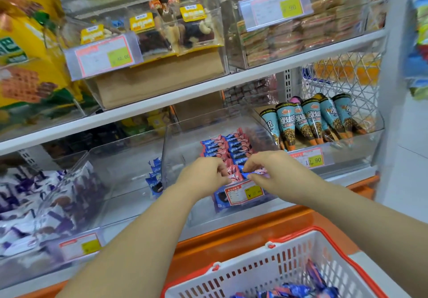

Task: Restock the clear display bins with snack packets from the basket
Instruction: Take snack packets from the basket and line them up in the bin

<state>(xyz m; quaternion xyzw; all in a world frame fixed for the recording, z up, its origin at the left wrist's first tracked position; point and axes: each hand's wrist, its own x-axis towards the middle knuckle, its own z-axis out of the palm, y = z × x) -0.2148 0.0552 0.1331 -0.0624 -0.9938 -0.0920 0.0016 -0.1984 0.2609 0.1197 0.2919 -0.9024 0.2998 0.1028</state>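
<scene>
Both my hands reach into the middle clear display bin [176,158] on the lower shelf. My left hand [201,172] and my right hand [271,170] pinch pink and blue snack packets [234,173] at the bin's front, fingers curled round them. Behind them, rows of the same packets [228,146] stand upright in the bin. The white basket with a red rim [287,272] sits at the bottom right and holds several more blue and pink packets [298,289].
A bin of purple and white packets [34,200] stands at the left. Cone snacks [312,119] fill the bin at the right. Price tags hang on the bin fronts. An upper shelf carries more clear bins. An orange ledge [254,230] runs below the shelf.
</scene>
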